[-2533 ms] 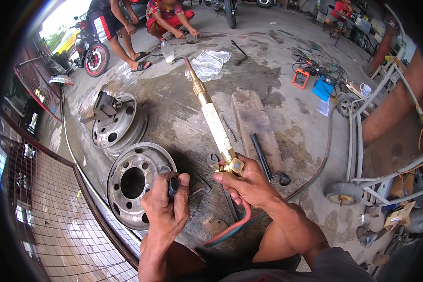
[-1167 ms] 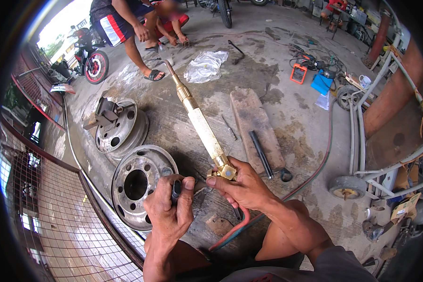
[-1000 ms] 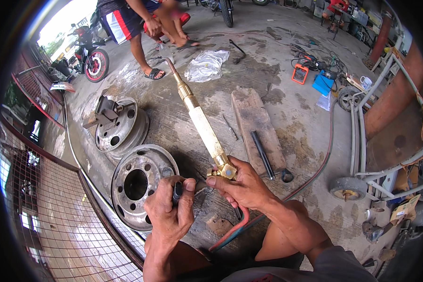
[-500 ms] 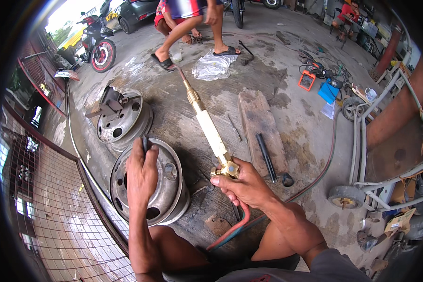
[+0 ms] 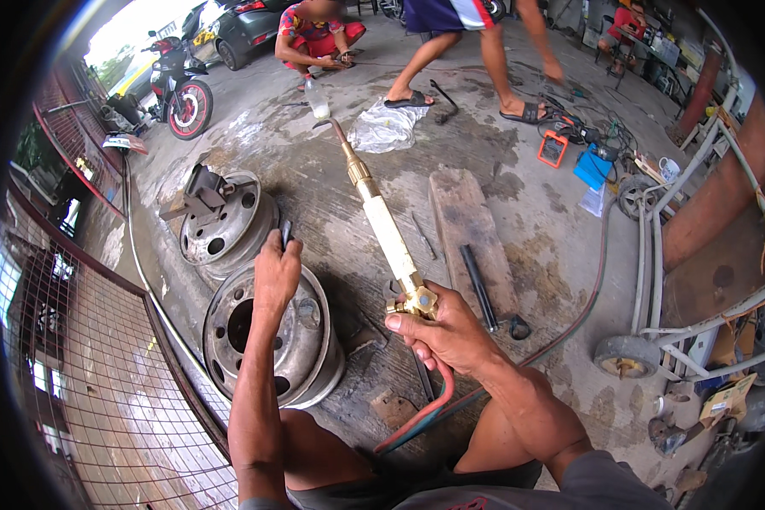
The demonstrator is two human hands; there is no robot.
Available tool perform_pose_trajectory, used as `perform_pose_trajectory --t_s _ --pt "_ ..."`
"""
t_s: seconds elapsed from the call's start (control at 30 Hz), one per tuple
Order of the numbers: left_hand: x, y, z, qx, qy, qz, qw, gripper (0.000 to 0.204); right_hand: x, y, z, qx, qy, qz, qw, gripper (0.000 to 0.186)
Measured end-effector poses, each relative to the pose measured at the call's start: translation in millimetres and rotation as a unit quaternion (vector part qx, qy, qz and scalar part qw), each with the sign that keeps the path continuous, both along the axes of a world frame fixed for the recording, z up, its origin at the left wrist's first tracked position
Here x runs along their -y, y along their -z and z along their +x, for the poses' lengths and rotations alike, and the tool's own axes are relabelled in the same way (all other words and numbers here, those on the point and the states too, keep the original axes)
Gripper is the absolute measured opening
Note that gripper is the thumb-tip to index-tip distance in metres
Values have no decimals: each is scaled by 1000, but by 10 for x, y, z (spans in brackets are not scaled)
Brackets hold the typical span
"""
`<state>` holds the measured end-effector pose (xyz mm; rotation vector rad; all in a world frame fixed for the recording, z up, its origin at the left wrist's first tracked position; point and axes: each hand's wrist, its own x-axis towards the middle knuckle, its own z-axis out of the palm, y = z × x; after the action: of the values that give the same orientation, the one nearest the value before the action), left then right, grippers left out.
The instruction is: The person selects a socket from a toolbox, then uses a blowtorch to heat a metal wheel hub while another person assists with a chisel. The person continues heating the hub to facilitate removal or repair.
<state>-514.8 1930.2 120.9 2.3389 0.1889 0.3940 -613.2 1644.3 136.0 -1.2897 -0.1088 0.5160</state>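
My right hand (image 5: pixel 433 327) grips a brass gas torch (image 5: pixel 387 234) at its valve end, the long handle angled up and away toward a bent copper tip (image 5: pixel 336 127). A red-and-green twin hose (image 5: pixel 425 412) runs down from it. My left hand (image 5: pixel 276 268) is closed around a small dark cylindrical object (image 5: pixel 286 234), raised over two steel wheel rims. The nearer rim (image 5: pixel 315 368) lies below that hand; the farther rim (image 5: pixel 212 238) bears a dark metal block (image 5: pixel 202 187). Right of the torch, a black bar (image 5: pixel 476 285) rests on a worn plank (image 5: pixel 450 208).
One person crouches (image 5: pixel 310 38); another walks past (image 5: pixel 450 25) near a white cloth (image 5: pixel 378 127). A metal mesh barrier (image 5: pixel 102 357) borders my left, a wheeled cart (image 5: pixel 722 323) my right. Corded tools (image 5: pixel 569 136) lie at back right; a motorbike (image 5: pixel 183 102) stands at back left.
My left hand moved forward and left, away from the torch's valves, with the dark object. The walking person crossed from left to right. The torch stays in my right hand.
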Motion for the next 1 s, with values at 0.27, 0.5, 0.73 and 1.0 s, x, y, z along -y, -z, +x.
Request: perform_pose_trajectory --t_s 0.27,0.5,0.73,1.0 --pt "-88 265 46 45 28 -6 999 27 72 -64 -11 -4 -4 7 1000 35" --pt "-209 322 51 11 29 -41 999 28 92 -90 -29 23 -2 -9 1000 37" --pt "-169 361 74 -29 44 -7 999 32 95 37 -7 42 -1 12 999 35" --pt "-200 392 157 10 22 16 1000 33 104 -34 0 17 3 -32 999 38"
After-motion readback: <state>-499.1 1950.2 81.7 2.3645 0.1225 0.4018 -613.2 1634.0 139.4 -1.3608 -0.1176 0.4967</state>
